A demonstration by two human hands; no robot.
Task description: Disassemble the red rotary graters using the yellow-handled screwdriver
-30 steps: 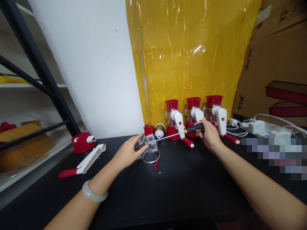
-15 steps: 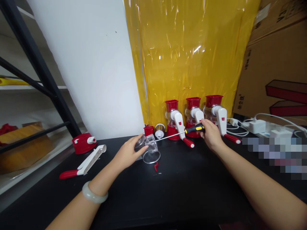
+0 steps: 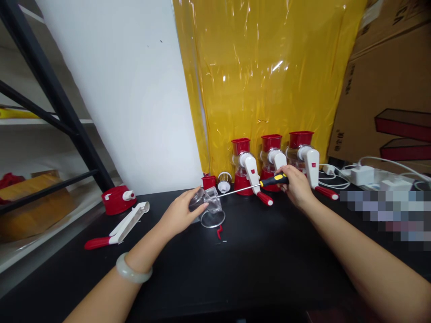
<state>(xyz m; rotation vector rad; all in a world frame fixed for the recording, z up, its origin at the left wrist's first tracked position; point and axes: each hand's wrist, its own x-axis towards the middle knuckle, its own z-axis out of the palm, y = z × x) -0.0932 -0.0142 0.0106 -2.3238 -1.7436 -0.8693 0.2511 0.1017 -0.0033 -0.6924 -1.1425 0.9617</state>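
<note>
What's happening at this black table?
The left hand holds a clear plastic housing on the black table. The right hand grips a black-and-yellow screwdriver, its shaft reaching to the housing. A small red plastic piece lies just in front. Three red-and-white hand-cranked machines stand behind.

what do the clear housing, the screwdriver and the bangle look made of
Housing: likely glossy clear plastic; see-through with bright edges.
Screwdriver: shiny metal shaft; black and yellow handle, probably plastic or rubber.
Bangle: smooth, pale, softly shiny; perhaps stone, glass or plastic.
</note>
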